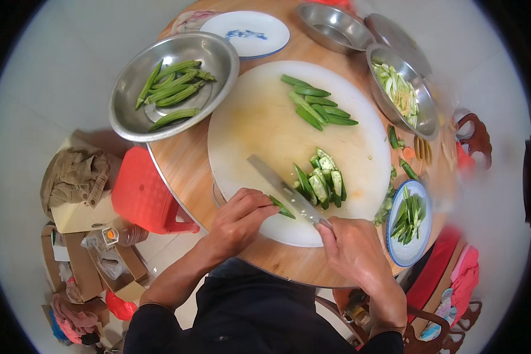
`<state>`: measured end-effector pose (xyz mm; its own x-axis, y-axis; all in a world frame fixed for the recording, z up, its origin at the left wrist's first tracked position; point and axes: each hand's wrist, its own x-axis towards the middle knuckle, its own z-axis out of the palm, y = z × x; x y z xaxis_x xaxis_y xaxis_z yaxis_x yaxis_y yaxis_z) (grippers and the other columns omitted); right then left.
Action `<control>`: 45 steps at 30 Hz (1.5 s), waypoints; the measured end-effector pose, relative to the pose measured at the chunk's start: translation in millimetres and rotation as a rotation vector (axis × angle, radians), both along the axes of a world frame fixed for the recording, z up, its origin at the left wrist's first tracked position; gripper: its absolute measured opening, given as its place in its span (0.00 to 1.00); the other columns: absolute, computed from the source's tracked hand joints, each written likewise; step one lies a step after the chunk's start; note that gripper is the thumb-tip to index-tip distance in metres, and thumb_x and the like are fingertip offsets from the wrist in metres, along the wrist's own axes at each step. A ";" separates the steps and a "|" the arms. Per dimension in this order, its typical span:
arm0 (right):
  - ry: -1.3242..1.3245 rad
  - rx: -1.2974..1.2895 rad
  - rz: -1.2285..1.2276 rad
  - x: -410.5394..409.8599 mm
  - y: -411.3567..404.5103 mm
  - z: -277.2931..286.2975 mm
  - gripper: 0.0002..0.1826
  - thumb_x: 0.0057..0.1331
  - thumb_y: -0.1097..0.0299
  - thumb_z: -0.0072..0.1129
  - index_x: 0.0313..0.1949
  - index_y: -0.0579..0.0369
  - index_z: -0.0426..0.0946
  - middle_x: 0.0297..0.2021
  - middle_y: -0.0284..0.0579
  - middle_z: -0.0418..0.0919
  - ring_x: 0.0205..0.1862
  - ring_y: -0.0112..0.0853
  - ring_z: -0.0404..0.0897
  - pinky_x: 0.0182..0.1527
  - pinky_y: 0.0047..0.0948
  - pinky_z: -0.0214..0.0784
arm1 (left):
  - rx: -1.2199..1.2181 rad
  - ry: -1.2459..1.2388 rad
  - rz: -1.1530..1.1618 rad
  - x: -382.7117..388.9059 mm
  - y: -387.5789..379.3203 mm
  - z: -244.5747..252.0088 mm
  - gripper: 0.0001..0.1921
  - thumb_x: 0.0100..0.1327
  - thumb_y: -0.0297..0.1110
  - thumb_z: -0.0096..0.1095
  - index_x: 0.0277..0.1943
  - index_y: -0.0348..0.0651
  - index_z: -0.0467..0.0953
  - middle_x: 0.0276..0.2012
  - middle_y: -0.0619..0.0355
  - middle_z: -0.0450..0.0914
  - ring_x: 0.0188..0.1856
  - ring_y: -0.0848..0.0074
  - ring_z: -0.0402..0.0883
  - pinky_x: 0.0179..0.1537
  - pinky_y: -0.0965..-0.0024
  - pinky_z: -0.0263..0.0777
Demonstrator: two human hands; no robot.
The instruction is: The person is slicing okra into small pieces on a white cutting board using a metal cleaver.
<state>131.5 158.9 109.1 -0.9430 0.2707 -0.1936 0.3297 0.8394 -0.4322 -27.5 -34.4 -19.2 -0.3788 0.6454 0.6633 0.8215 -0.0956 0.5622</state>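
My right hand [354,248] grips a kitchen knife [287,190] by its handle, which the fingers hide. The blade slants up and left over a round white cutting board [248,132], with small pale seeds stuck to it. Under the fingertips of my left hand [243,217] is a green okra piece [283,208] near the board's front edge. Just right of the blade lies a pile of cut okra [323,181], several pale inner faces showing. Farther back on the board are several uncut-looking okra pods [318,104] with their stem ends off.
A steel basin [124,119] with whole okra stands back left, beside a white oval plate [265,40]. Sliced pale vegetables fill a steel bowl [376,97] at right. Below it are okra scraps [387,203] and a blue-rimmed plate [394,252] of green strips. A red stool [141,190] stands left.
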 end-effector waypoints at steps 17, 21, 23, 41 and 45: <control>-0.101 0.029 0.115 10.7 -8.7 24.1 0.20 0.81 0.63 0.57 0.31 0.63 0.80 0.23 0.63 0.83 0.26 0.60 0.85 0.34 0.55 0.78 | 0.027 -0.007 0.045 2.9 1.1 -0.2 0.10 0.54 0.15 0.71 0.40 0.34 0.87 0.40 0.50 0.87 0.44 0.58 0.89 0.45 0.61 0.85; -0.087 0.032 0.085 -9.7 -17.9 -0.3 0.21 0.81 0.61 0.57 0.31 0.63 0.81 0.22 0.64 0.83 0.26 0.62 0.85 0.34 0.55 0.80 | 0.001 0.020 -0.012 0.2 1.1 1.6 0.14 0.52 0.15 0.70 0.44 0.31 0.87 0.44 0.50 0.85 0.48 0.57 0.88 0.48 0.60 0.85; -0.056 0.031 0.082 -23.9 -22.8 -4.0 0.21 0.81 0.61 0.57 0.31 0.63 0.82 0.23 0.64 0.83 0.26 0.62 0.85 0.35 0.56 0.80 | 0.022 0.036 0.020 2.3 1.9 -3.0 0.14 0.52 0.15 0.71 0.43 0.32 0.87 0.44 0.50 0.85 0.48 0.57 0.88 0.48 0.59 0.85; 0.309 -0.182 -0.515 56.3 31.0 10.7 0.14 0.76 0.67 0.70 0.42 0.72 0.89 0.27 0.63 0.87 0.23 0.35 0.84 0.32 0.37 0.75 | -0.130 -0.160 0.114 -80.5 92.8 44.0 0.09 0.70 0.24 0.72 0.51 0.40 0.88 0.49 0.49 0.89 0.45 0.52 0.89 0.48 0.58 0.83; 0.369 -0.305 -0.701 78.2 44.1 -4.4 0.15 0.78 0.68 0.69 0.47 0.73 0.89 0.29 0.49 0.89 0.31 0.22 0.79 0.37 0.32 0.75 | -0.149 0.106 0.053 -101.1 144.5 46.9 0.09 0.68 0.27 0.74 0.50 0.39 0.87 0.48 0.48 0.88 0.49 0.51 0.88 0.50 0.54 0.82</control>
<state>209.7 203.0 104.7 -0.5937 0.8019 -0.0663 0.5236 0.3224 -0.7886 -128.6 110.1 27.7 -0.3479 0.7204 0.6000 0.8785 0.0270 0.4770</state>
